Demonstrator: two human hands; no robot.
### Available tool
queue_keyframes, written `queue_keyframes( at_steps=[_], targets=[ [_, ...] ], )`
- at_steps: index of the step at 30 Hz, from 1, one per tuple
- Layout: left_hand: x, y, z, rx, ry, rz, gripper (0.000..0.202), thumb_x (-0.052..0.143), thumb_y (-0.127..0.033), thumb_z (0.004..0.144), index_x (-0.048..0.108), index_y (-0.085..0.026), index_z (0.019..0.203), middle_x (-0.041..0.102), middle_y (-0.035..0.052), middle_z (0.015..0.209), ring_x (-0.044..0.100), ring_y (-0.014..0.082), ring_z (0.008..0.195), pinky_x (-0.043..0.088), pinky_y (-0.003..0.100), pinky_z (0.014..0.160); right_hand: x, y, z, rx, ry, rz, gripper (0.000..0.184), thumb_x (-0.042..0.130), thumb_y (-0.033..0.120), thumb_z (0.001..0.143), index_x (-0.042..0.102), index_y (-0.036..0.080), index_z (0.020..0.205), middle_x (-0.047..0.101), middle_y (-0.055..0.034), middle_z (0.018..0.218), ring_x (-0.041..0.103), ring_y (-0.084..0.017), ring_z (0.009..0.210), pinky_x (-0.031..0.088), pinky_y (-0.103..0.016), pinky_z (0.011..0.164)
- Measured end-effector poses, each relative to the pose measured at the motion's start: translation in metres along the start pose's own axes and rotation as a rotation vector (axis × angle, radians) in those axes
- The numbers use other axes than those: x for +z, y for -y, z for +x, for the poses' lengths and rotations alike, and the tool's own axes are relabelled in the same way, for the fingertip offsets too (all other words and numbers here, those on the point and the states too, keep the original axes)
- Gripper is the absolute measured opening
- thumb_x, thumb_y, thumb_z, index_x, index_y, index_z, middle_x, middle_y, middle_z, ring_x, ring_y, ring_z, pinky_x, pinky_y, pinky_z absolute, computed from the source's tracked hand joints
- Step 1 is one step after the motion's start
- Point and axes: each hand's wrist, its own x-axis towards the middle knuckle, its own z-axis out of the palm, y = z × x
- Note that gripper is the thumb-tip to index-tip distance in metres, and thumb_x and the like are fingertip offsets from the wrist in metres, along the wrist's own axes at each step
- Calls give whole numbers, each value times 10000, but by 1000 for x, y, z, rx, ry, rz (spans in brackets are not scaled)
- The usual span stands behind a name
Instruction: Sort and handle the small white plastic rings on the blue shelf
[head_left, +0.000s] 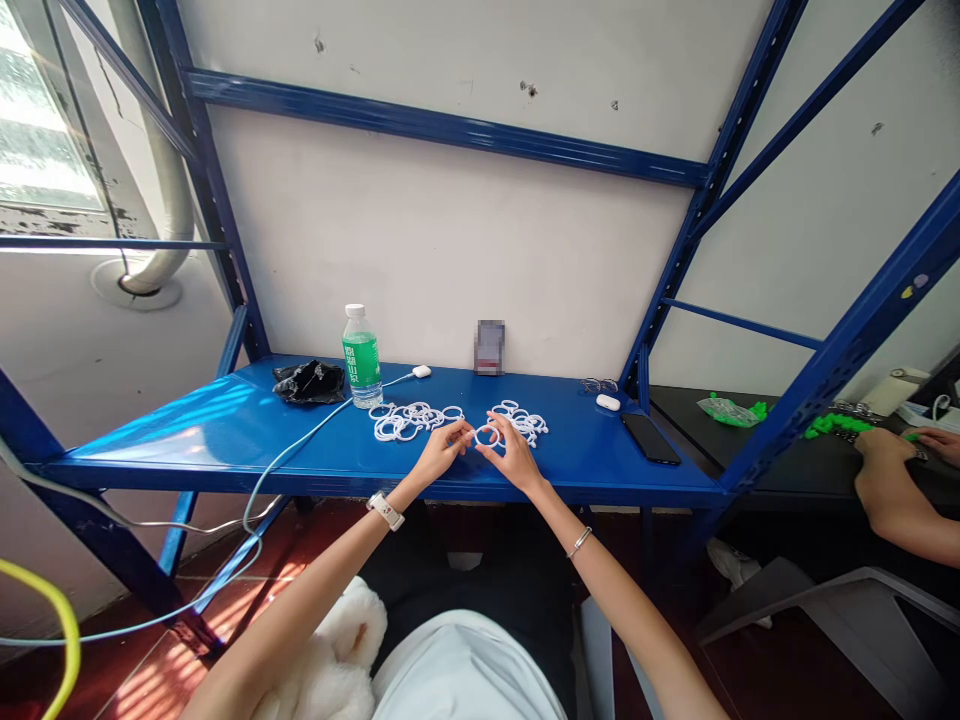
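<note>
Both my hands meet over the blue metal shelf point(225, 430). Between them is a white ring point(487, 436). My left hand point(441, 452) pinches its left side and my right hand point(511, 453) pinches its right side. Behind my left hand lies a heap of white rings point(409, 418). A second, smaller heap of rings point(525, 420) lies just behind my right hand. I wear a watch point(385, 510) on my left wrist and a thin bracelet point(579, 542) on the right.
A green-labelled water bottle point(361, 358) and a black bag point(307, 383) stand at the back left. A white cable point(300, 445) runs off the shelf edge. A dark phone point(649, 437) and an earbud case point(607, 402) lie right. Another person's hands point(892, 470) handle green parts at the neighbouring table.
</note>
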Motion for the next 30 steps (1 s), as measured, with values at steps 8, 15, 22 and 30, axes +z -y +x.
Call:
queue_keyframes(
  at_steps=[8, 15, 22, 30],
  targets=[
    [-1, 0, 1, -38, 6, -31, 350, 518, -517, 866, 567, -173, 828, 582, -7, 663, 541, 126, 576, 441, 251, 602, 0, 0, 0, -32, -1, -35, 543, 518, 350, 932, 320, 263, 1430, 629, -87, 1136, 634, -192, 868, 549, -381, 825],
    [-1, -4, 1, -27, 8, -60, 330, 535, -492, 866, 549, -173, 786, 571, -16, 638, 530, 117, 560, 427, 242, 589, 1, -1, 0, -46, -18, -28, 517, 519, 333, 932, 343, 258, 1412, 618, -92, 1161, 624, -195, 842, 545, -394, 821],
    [-1, -3, 0, -31, 13, -76, 349, 536, -513, 862, 541, -172, 787, 570, -18, 645, 522, 107, 544, 429, 239, 580, 2, -2, -1, -59, -25, -29, 500, 518, 322, 932, 352, 258, 1399, 614, -92, 1161, 623, -195, 835, 547, -394, 807],
    [-1, 0, 0, -22, 13, -74, 342, 532, -509, 868, 537, -174, 799, 569, -23, 638, 520, 102, 534, 427, 235, 575, 3, -4, -1, -76, -50, -27, 496, 534, 329, 926, 368, 263, 1389, 618, -93, 1134, 618, -198, 817, 545, -391, 792]
  ],
)
